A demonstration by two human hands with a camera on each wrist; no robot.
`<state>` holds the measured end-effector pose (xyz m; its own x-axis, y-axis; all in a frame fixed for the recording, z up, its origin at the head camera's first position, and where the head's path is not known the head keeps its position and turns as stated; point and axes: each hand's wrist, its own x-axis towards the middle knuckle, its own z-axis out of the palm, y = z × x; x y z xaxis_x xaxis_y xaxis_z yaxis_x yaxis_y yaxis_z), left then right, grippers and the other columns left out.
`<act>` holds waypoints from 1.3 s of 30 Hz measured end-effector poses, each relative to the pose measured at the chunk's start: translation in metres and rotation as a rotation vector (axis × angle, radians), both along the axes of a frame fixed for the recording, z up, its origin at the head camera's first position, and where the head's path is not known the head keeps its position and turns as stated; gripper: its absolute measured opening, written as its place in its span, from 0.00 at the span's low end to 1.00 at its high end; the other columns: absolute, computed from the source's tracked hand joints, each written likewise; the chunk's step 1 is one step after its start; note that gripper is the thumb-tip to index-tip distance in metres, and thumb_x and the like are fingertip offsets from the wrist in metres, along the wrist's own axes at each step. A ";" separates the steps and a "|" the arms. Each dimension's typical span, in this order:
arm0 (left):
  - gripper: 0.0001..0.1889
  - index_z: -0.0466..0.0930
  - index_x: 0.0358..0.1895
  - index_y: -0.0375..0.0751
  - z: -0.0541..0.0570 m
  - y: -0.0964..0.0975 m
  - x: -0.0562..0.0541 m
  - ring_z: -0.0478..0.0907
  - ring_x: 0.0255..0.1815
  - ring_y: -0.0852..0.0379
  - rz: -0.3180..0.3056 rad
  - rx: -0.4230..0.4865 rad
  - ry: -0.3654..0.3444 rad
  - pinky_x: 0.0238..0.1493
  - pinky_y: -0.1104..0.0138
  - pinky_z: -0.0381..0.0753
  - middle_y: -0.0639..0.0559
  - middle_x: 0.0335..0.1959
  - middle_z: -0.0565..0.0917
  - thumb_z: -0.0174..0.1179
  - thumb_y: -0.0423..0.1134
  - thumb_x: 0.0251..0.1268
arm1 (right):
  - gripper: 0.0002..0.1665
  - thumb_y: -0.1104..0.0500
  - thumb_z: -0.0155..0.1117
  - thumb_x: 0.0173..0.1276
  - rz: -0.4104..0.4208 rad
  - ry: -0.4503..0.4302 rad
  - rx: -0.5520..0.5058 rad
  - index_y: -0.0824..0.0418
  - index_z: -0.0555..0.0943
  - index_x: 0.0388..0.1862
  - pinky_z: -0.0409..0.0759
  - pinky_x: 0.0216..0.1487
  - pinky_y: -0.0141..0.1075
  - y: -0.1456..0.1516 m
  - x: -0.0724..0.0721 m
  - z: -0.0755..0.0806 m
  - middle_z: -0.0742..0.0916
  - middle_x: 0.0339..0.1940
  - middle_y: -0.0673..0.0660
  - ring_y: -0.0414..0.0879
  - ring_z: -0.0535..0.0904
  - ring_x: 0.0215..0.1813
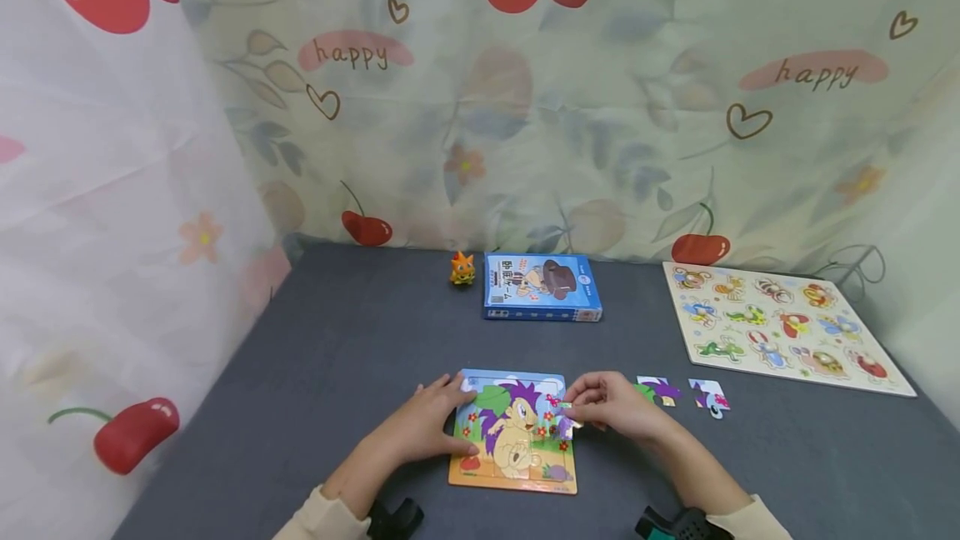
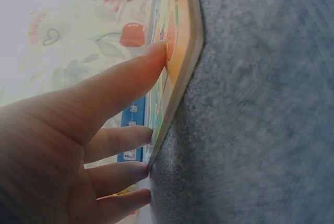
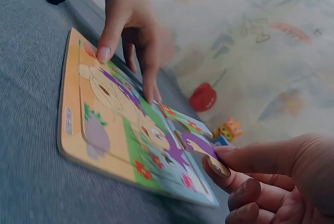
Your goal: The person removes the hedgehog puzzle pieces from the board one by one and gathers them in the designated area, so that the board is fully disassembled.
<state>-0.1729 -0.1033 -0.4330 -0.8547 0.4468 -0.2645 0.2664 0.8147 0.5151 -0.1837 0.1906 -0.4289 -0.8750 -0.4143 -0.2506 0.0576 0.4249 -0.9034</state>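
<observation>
A jigsaw board [image 1: 513, 484] with a purple-haired hedgehog picture lies flat on the dark table. My left hand [image 1: 426, 423] rests at its left side, thumb on the picture and fingers spread along the edge. In the left wrist view, the left hand [image 2: 47, 151] shows straight fingers touching the board's rim. Over the board's right side, my right hand [image 1: 617, 408] pinches a puzzle piece [image 1: 567, 425] between thumb and fingers. The right wrist view shows that puzzle piece [image 3: 201, 148] tilted above the board [image 3: 68, 125]. To the right lie two loose pieces, one purple and green [image 1: 660, 391], the other mostly purple [image 1: 710, 397].
Behind the board sit a blue box [image 1: 542, 288] and a small orange figurine [image 1: 462, 268]. A wooden board with insect pictures [image 1: 787, 323] lies at the right back. Patterned cloth [image 1: 465, 107] hangs behind and beside the table.
</observation>
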 end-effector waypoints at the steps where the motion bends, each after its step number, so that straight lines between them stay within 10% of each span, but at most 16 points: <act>1: 0.40 0.68 0.65 0.47 0.000 0.000 0.000 0.50 0.74 0.41 -0.001 -0.001 0.001 0.69 0.40 0.50 0.44 0.73 0.58 0.66 0.59 0.48 | 0.19 0.56 0.66 0.61 -0.004 -0.003 0.003 0.71 0.78 0.42 0.70 0.23 0.28 0.004 0.001 0.000 0.83 0.25 0.51 0.41 0.70 0.23; 32: 0.40 0.68 0.66 0.47 -0.001 0.001 0.001 0.49 0.75 0.42 0.002 -0.004 -0.006 0.69 0.40 0.48 0.44 0.73 0.57 0.66 0.60 0.49 | 0.20 0.56 0.65 0.62 -0.053 0.010 0.019 0.73 0.77 0.42 0.69 0.21 0.28 0.071 0.021 -0.019 0.84 0.27 0.50 0.34 0.69 0.20; 39: 0.40 0.68 0.66 0.46 0.000 0.001 0.001 0.49 0.75 0.42 0.002 -0.005 0.002 0.69 0.40 0.49 0.44 0.73 0.57 0.66 0.60 0.49 | 0.15 0.58 0.65 0.61 -0.040 0.123 0.080 0.71 0.79 0.38 0.71 0.18 0.29 0.068 0.022 -0.021 0.82 0.24 0.50 0.33 0.70 0.20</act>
<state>-0.1721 -0.1025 -0.4333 -0.8559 0.4438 -0.2655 0.2658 0.8179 0.5103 -0.1615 0.2590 -0.4502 -0.9164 -0.3619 -0.1708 -0.0338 0.4953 -0.8681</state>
